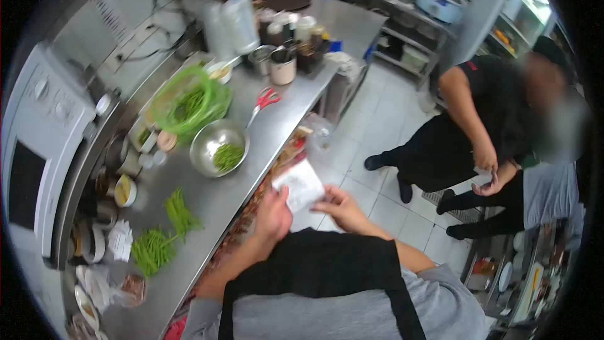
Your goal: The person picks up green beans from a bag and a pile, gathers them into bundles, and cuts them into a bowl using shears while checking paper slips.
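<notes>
I hold a small white paper slip [300, 184] in front of my chest, over the counter's front edge. My left hand [272, 215] grips its lower left side. My right hand [340, 208] pinches its right edge from below. On the steel counter [277, 126] to my left lie two piles of green beans [165, 234]. A steel bowl [217, 146] with cut green beans stands farther along. Red-handled scissors [265, 101] lie beyond the bowl.
A green strainer [188, 106] holding beans sits by the wall. Jars, cups and containers [283, 56] crowd the counter's far end. A white microwave [38, 138] is at far left. Two people in dark clothes [484, 132] stand on the tiled floor at right.
</notes>
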